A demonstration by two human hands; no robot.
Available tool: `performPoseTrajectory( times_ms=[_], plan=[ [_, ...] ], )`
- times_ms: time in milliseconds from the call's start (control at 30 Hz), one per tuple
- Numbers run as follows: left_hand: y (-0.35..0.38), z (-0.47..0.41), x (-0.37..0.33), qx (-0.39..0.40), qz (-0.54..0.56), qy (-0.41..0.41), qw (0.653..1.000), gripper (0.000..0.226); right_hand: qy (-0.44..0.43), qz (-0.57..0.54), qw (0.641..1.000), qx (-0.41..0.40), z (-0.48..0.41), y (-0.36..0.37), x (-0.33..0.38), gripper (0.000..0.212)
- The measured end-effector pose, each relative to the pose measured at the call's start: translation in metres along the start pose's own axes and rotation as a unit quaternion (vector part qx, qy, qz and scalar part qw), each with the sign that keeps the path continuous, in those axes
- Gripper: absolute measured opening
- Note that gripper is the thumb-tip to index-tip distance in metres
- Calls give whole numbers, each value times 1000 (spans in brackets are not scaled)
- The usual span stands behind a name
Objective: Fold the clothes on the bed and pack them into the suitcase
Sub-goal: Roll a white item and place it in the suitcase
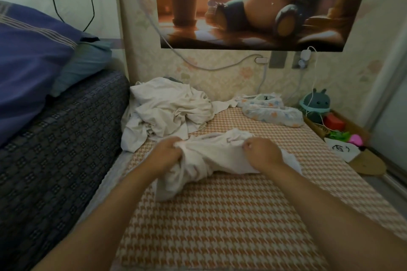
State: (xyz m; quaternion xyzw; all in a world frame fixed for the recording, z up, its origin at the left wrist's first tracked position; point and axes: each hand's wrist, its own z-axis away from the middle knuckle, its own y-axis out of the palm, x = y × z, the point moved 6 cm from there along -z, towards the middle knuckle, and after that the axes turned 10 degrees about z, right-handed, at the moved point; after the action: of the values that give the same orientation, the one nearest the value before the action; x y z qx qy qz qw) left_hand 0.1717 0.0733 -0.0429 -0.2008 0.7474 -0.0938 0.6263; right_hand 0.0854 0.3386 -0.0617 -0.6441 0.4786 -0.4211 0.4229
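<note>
Both hands, left hand (168,154) and right hand (263,152), grip the bunched white garment (211,158) over the bed (220,215); folding barely begun, next likely shake flat.

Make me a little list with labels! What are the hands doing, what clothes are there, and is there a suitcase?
left hand: grips one end of the white garment
right hand: grips its other end
white garment: bunched, unfolded, on the bed
pile of white clothes: crumpled, behind the left hand
spotted cloth: far right, by the wall
suitcase: not in view
</note>
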Motion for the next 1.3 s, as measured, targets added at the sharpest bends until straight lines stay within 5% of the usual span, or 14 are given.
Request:
performPoseTrajectory(
  times_ms=[100, 167, 267, 300, 400, 500, 567, 667, 767, 933, 1067, 1167, 1233, 1300],
  plan=[
    [-35, -28, 16, -140, 1, -47, 989, 24, 113, -265, 958, -10, -26, -3, 13, 24],
    [-42, -39, 32, -192, -43, -43, 980, 22, 80, -335, 939, 23, -39, 4, 33, 24],
    [-29, -48, 46, -188, -183, 27, 965, 32, -54, -267, 948, 161, -36, 36, 59, 101],
    [-19, -50, 41, -159, -242, 75, 954, 42, -91, -224, 954, 179, -33, 45, 63, 111],
    [30, -49, 31, 64, -332, 182, 923, 55, -146, -167, 971, 89, -29, 53, 63, 89],
    [59, -40, 54, 220, -370, 120, 894, 63, -251, -103, 961, -60, -18, 40, 72, 41],
    [59, -44, 64, 202, -352, 109, 907, 49, -283, -69, 957, -6, -9, 44, 79, 30],
    [52, -53, 61, 159, -326, 100, 926, 34, -259, -16, 960, 106, 1, 63, 82, 51],
    [47, -53, 50, 148, -265, 102, 947, 45, -211, -75, 974, 37, -4, 56, 84, 22],
    [22, -33, -5, -11, -180, 183, 966, 25, -7, -308, 951, -42, -19, 7, 69, 20],
    [30, -18, -22, 100, -185, 132, 969, 20, 60, -378, 921, -70, -4, -33, 50, 30],
    [40, -5, -26, 201, -241, 89, 945, 26, -91, -177, 974, -107, 15, -65, 41, 23],
    [48, 7, -30, 269, -232, 49, 934, 24, -156, -89, 983, -27, 24, -69, 36, 18],
    [59, 23, -31, 339, -241, -27, 909, 39, -152, -65, 973, 159, 33, -53, 27, 22]
  ],
)
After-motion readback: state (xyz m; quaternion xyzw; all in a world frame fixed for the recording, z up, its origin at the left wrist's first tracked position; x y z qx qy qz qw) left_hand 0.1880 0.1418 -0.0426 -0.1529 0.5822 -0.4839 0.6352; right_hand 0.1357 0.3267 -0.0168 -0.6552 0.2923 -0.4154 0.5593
